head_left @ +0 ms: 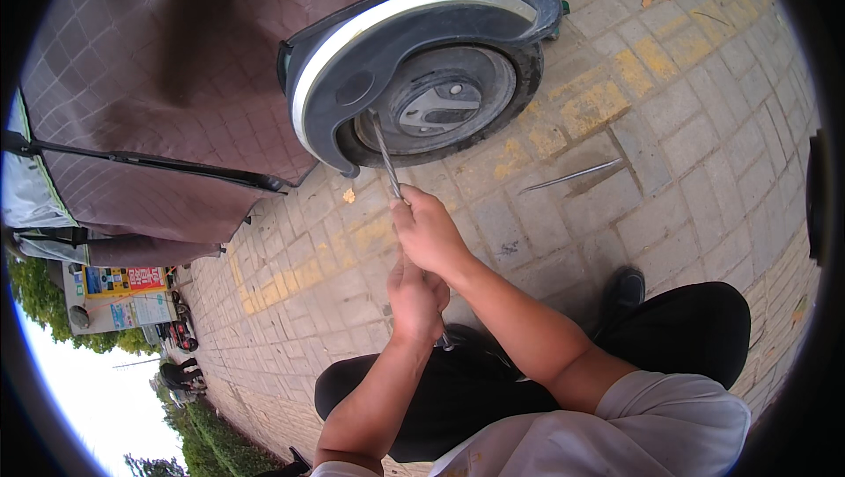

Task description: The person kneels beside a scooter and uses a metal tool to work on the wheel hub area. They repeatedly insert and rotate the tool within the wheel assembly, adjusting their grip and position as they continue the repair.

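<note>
A long steel tire lever slants from my hands up to the wheel of an electric scooter, its tip at the left part of the rim. My right hand is wrapped round the bar nearest the wheel. Just below it my left hand is closed on the same bar, and the rod's end pokes out beneath. Over the wheel curves a dark fender with a white stripe. The tire's black edge shows at the right and bottom; the fender hides the rest.
A second thin metal lever lies on the paving right of the wheel. Brown quilted cover drapes the scooter at the left. My shoe rests on the bricks. Far left are a signboard and a bent-over person.
</note>
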### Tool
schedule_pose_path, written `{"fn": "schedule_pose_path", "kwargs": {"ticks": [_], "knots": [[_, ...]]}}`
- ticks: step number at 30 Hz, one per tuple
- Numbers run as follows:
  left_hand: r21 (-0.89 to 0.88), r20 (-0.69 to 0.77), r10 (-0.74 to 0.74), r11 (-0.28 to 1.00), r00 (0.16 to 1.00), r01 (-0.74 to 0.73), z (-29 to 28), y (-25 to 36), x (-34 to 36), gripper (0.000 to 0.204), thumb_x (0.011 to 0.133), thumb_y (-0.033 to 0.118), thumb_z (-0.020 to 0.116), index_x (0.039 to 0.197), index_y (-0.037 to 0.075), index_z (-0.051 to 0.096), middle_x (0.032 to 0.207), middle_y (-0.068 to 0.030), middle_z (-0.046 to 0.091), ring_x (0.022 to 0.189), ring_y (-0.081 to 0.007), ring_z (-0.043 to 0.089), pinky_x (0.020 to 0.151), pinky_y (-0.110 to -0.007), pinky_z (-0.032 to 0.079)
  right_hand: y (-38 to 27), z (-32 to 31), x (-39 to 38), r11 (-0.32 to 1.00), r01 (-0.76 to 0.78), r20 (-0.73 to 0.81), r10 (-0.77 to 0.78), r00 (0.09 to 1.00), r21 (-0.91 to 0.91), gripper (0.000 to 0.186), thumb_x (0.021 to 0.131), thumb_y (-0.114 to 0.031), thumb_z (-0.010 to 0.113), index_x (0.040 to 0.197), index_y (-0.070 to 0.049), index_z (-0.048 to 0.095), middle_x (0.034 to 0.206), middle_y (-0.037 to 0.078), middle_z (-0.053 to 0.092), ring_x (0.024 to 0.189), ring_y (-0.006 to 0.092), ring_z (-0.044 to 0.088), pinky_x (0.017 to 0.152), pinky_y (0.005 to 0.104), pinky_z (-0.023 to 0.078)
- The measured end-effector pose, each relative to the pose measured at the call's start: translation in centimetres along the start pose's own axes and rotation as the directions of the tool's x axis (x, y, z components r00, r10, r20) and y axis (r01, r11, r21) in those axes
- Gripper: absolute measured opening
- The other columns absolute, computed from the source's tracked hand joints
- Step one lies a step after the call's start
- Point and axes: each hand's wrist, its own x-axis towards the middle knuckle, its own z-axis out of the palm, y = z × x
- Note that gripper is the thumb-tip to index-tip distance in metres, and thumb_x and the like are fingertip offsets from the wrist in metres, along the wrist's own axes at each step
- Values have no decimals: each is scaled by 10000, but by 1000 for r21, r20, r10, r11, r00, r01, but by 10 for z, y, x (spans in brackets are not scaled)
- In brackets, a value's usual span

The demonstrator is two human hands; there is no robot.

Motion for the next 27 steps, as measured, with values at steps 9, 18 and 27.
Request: {"fn": "schedule_pose_path", "kwargs": {"ticks": [9,18,27], "knots": [[-2,12,18,1000,1000,-18,0,0,-2,208,1005,241,380,860,118,466,532,56,310,392,-59,235,359,-235,163,-1,1,-1,1000,0,5,0,1000,23,188,939,-144,459,866,25,495,627,177,555,513,309,573,521,424,451],[2,23,16,1000,1000,-16,-2,-1,-1,240,1019,271,371,865,112,464,535,56,306,392,-60,239,357,-233,176,-3,0,-2,998,-26,10,26,1000,55,198,940,-151,459,857,25,491,612,163,536,507,292,567,525,423,452],[21,57,48,999,997,-49,-8,0,2,287,1028,297,347,1028,61,509,563,67,347,409,-36,255,361,-216,191,5,4,4,997,64,-28,-63,998,31,189,939,-147,466,839,13,479,618,169,531,517,292,540,531,418,436]]}}
